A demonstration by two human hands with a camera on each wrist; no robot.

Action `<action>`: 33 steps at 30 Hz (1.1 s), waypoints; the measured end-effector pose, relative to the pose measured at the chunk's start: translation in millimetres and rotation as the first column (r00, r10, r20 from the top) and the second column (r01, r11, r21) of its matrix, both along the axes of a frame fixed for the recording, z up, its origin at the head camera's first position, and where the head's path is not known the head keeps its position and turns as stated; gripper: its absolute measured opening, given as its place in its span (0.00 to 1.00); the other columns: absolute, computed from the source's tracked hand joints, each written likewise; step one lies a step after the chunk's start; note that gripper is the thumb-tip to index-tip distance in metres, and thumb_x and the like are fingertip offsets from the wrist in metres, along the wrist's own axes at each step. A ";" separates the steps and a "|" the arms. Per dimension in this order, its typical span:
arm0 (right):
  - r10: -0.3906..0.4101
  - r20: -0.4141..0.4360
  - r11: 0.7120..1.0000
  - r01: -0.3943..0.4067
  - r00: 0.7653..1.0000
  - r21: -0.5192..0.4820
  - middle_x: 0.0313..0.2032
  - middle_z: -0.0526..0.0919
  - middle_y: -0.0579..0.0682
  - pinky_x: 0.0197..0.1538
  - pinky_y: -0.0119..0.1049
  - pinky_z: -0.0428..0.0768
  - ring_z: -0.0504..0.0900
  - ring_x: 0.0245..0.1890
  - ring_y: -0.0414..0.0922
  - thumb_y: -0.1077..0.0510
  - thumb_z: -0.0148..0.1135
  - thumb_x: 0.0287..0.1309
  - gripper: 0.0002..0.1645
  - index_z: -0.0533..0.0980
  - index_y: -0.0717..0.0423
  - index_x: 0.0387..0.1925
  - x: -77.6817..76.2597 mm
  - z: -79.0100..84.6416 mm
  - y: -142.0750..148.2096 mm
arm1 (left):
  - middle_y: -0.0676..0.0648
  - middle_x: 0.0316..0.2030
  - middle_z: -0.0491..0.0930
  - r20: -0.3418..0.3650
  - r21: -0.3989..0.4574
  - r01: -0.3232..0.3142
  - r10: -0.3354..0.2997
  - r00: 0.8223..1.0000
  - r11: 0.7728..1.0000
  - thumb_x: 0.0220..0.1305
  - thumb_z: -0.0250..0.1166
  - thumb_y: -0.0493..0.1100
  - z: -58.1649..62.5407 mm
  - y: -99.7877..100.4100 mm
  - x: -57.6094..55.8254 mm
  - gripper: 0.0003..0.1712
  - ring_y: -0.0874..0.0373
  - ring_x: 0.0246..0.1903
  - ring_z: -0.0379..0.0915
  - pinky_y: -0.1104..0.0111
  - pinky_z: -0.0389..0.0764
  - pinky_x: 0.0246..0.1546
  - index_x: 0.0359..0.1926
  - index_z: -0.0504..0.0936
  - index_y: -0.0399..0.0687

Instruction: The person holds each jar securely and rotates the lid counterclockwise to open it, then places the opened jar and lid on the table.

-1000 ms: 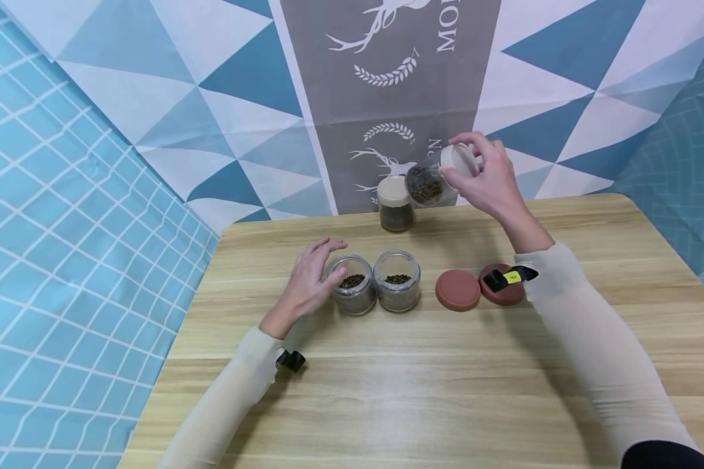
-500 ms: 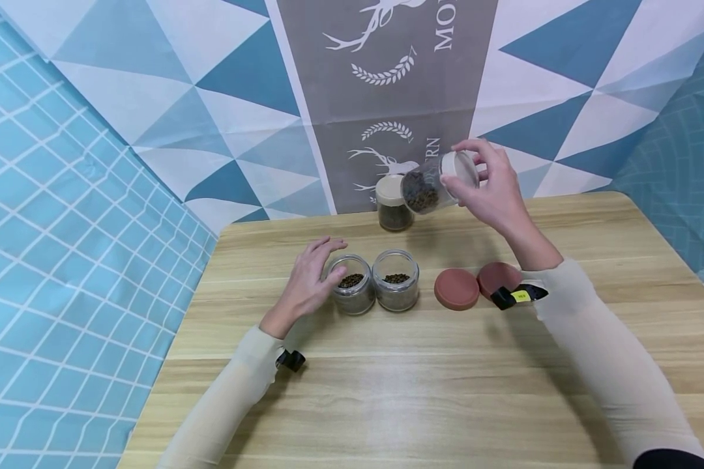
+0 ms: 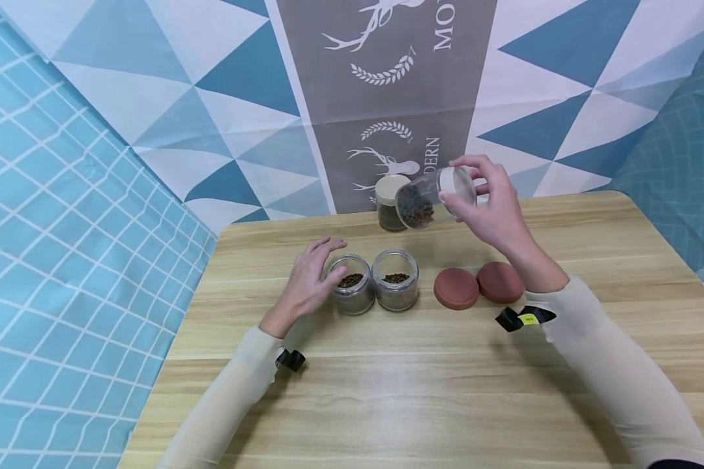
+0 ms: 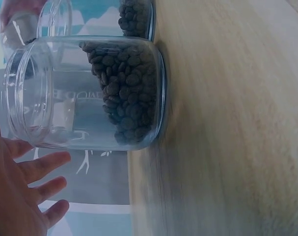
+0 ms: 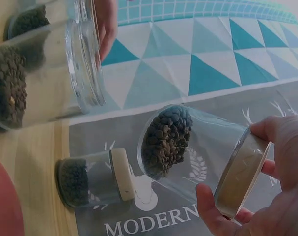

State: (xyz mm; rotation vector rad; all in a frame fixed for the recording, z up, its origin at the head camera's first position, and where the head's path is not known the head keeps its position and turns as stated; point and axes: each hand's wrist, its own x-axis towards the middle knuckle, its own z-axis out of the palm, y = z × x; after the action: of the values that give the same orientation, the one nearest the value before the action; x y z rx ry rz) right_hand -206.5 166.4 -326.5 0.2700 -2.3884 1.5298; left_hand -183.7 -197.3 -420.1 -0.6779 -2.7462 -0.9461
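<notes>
My right hand (image 3: 487,198) grips a clear glass jar (image 3: 420,197) by its cream lid (image 5: 242,172), above the back of the table. The jar leans over, its base toward the left, and dark brown beans (image 5: 166,140) lie in its lower end. My left hand (image 3: 309,280) is beside the left open jar (image 3: 354,299), its fingers spread loosely behind the rim with nothing in them. A second open jar (image 3: 396,296) stands right against the first. Both are partly filled with similar dark beans (image 4: 126,93).
Behind the open jars, a jar with a cream lid (image 3: 391,189) stands upright near the back edge, holding dark contents. Two reddish lids (image 3: 455,288) lie side by side on the wooden table (image 3: 387,391), right of the open jars. A patterned cloth (image 3: 240,104) rises behind.
My right hand has come down and slightly nearer with the tilted jar, uncovering more of the right reddish lid. My left hand and the open jars have stayed in place.
</notes>
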 end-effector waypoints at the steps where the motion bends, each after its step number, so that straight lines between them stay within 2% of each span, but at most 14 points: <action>1: 0.004 -0.004 1.000 -0.004 1.000 -0.004 0.67 0.71 0.64 0.31 0.26 0.87 0.76 0.53 0.53 0.52 0.73 0.72 0.33 0.76 0.45 0.75 1.6 -0.7 -0.2 | 0.38 0.81 0.75 -0.001 0.001 0.000 0.000 1.000 1.000 0.67 0.30 0.95 -0.1 0.0 -0.2 0.71 0.33 0.86 0.61 0.26 0.59 0.83 0.79 0.76 0.43; 9: 0.077 -0.045 0.995 -0.080 0.996 -0.063 0.69 0.71 0.66 0.32 0.25 0.89 0.77 0.53 0.53 0.58 0.72 0.72 0.34 0.76 0.50 0.76 15.8 -5.0 -2.7 | 0.37 0.81 0.75 0.006 0.009 0.006 -0.006 1.000 1.000 0.67 0.30 0.95 2.3 1.4 -0.1 0.73 0.32 0.86 0.60 0.24 0.57 0.83 0.80 0.75 0.42; 17: 0.099 -0.063 0.989 -0.105 0.993 -0.102 0.67 0.76 0.62 0.34 0.25 0.89 0.80 0.49 0.46 0.62 0.72 0.71 0.33 0.77 0.51 0.75 33.1 -8.7 -7.2 | 0.36 0.81 0.75 0.002 0.010 0.016 -0.016 1.000 1.000 0.67 0.30 0.95 3.8 1.6 1.0 0.72 0.32 0.85 0.61 0.25 0.57 0.84 0.80 0.75 0.42; 24: 0.111 -0.053 0.988 -0.116 0.992 -0.102 0.68 0.74 0.62 0.37 0.24 0.87 0.76 0.52 0.50 0.62 0.73 0.70 0.34 0.76 0.52 0.75 39.9 -17.3 -11.0 | 0.36 0.82 0.73 -0.003 -0.006 0.026 -0.026 1.000 1.000 0.68 0.32 0.95 8.6 2.8 -1.9 0.71 0.30 0.86 0.60 0.24 0.56 0.84 0.81 0.74 0.43; 30: 0.101 -0.039 0.988 -0.105 0.994 -0.109 0.66 0.75 0.56 0.40 0.25 0.87 0.77 0.53 0.49 0.61 0.72 0.71 0.33 0.77 0.51 0.74 41.2 -19.0 -13.0 | 0.36 0.82 0.72 -0.032 -0.018 0.053 -0.053 0.998 0.998 0.68 0.47 0.90 23.8 6.1 -5.0 0.63 0.32 0.85 0.62 0.25 0.60 0.83 0.82 0.72 0.47; 33: 0.103 -0.041 0.988 -0.107 0.994 -0.112 0.66 0.74 0.52 0.40 0.25 0.87 0.76 0.54 0.49 0.61 0.72 0.71 0.32 0.77 0.51 0.74 41.9 -19.6 -13.9 | 0.36 0.81 0.73 -0.066 -0.012 0.077 -0.078 0.995 0.997 0.66 0.53 0.88 35.1 9.5 -6.4 0.63 0.32 0.85 0.63 0.26 0.62 0.83 0.82 0.72 0.46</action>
State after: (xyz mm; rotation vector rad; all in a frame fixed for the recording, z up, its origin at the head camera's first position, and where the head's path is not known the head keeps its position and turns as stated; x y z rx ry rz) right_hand -164.6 152.4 -346.1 0.3999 -2.2827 1.6859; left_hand -190.2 -187.9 -385.0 -0.8079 -2.6860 -0.9092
